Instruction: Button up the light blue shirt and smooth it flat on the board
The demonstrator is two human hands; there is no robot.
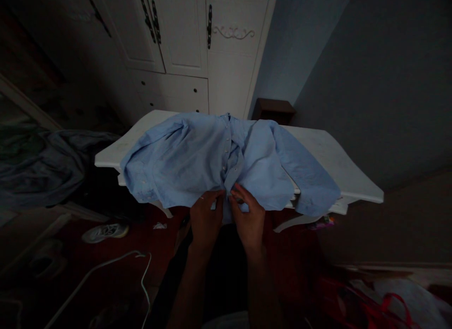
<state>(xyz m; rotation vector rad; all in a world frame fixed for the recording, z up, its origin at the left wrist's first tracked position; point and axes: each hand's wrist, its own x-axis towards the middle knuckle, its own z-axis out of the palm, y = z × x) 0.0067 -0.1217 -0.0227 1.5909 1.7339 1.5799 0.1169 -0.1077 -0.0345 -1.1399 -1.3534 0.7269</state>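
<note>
A light blue button-up shirt lies spread front side up over a white table, its collar toward the far edge and its hem hanging at the near edge. Both sleeves stretch out to the sides. Along the middle the button front is partly parted. My left hand pinches the front edge near the hem, thumb against fingers. Just beside it, my right hand grips the other front edge the same way. Whether a button sits between the fingertips is too dark and small to tell.
Behind the table stands a white wardrobe with dark handles. A small brown cabinet is at the back right. Grey clothes are heaped at left. A sneaker and a white hanger are at lower left, a red bag at lower right.
</note>
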